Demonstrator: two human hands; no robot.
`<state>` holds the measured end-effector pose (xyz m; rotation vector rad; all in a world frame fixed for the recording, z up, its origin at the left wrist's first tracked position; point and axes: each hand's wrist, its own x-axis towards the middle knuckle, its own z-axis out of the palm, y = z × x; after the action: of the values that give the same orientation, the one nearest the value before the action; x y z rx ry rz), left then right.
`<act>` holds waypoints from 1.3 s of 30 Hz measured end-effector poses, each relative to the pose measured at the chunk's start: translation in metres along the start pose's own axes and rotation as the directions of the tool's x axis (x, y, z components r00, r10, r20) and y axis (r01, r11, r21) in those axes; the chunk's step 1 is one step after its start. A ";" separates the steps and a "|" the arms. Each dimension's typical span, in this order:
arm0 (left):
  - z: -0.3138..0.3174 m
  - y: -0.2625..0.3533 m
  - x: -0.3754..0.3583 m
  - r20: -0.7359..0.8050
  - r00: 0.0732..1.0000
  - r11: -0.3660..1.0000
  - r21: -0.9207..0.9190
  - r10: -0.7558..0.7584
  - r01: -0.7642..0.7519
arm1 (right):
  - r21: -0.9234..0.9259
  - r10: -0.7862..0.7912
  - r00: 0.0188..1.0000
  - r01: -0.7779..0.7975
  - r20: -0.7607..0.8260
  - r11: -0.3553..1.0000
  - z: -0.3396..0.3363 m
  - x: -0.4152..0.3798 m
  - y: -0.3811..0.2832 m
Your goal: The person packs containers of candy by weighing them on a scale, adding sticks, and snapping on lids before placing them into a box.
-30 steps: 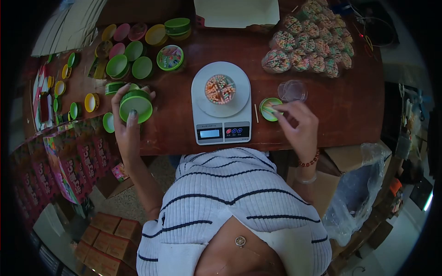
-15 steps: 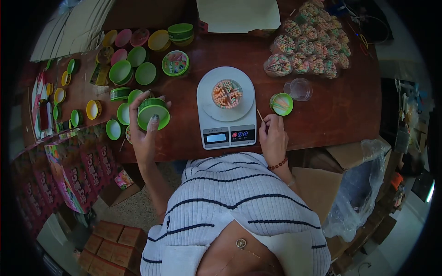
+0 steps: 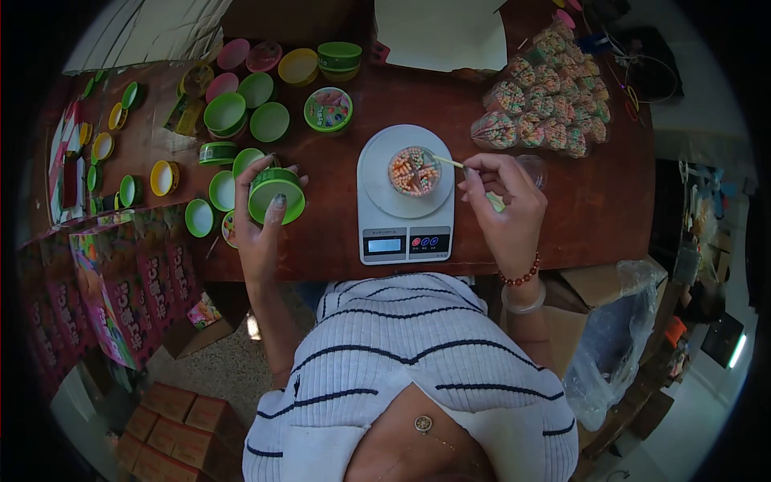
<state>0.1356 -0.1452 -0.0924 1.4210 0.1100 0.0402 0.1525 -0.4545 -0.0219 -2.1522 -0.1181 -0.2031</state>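
While the left hand (image 3: 261, 213) clasps a green tub (image 3: 276, 193), the right hand (image 3: 502, 201) pinches a stick (image 3: 446, 161) — tip over the scale's cup (image 3: 414, 170).

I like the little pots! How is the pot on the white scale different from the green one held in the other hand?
The clear round cup stands upright on the white kitchen scale, packed with colourful sticks, lidless; the right hand reaches a stick toward it. The green round tub is tilted in the left hand off the scale, and opaque, so its contents stay hidden. Both are small and round.
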 end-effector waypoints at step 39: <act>0.008 -0.009 0.009 -0.009 0.999 0.998 0.038 -0.048 0.049 | -0.557 0.132 0.989 -0.071 0.071 0.827 -0.025 -0.043 0.110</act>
<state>0.1446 -0.1537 -0.1007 1.4564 0.1528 0.0038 0.1254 -0.5366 -0.1064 -2.7465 -0.0007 -0.0596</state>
